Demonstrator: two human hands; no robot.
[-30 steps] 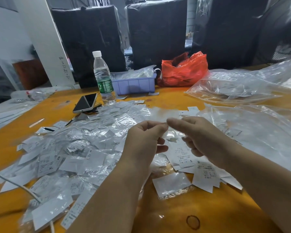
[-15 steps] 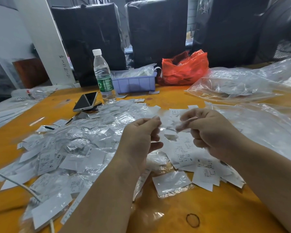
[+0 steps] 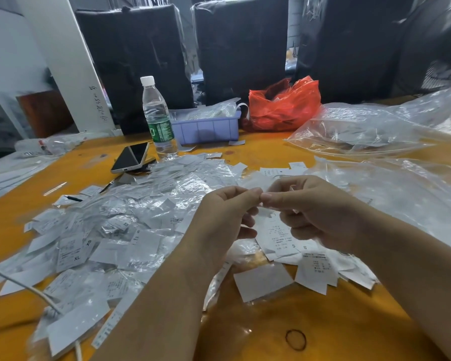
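Orange glossy desk (image 3: pixel 258 155), black-wrapped bundles (image 3: pixel 237 48) stacked behind it. Left grip (image 3: pixel 227 212) and right grip (image 3: pixel 315 209) were raised over the desk centre with thumb and forefinger tips meeting. Both held a narrow pinch on one small white label (image 3: pixel 255 182); the other fingers were loosely curled. Couldn't tell if that label sat in a sleeve.

Directly below: a fanned stack of printed labels (image 3: pixel 292 246), flat paper, "S" readable on two. Left of the hands: a big loose pile of labels in crinkled clear sleeves (image 3: pixel 130 217). "S", "XS" and "XL" were readable, the rest of the print too small. White cable (image 3: pixel 24 285) ran over the pile's near edge. Dark rubber band (image 3: pixel 295 340) lay near the front.

Further out:
- phone (image 3: pixel 132 157), screen up
- clear water bottle (image 3: pixel 158 118), green label, white cap
- lilac ribbed plastic bin (image 3: pixel 206 128)
- red film bag (image 3: pixel 284 102)
- large clear poly bags (image 3: pixel 362 131) on the right

White post (image 3: pixel 63 61) far left carried handwritten digits, not legible.
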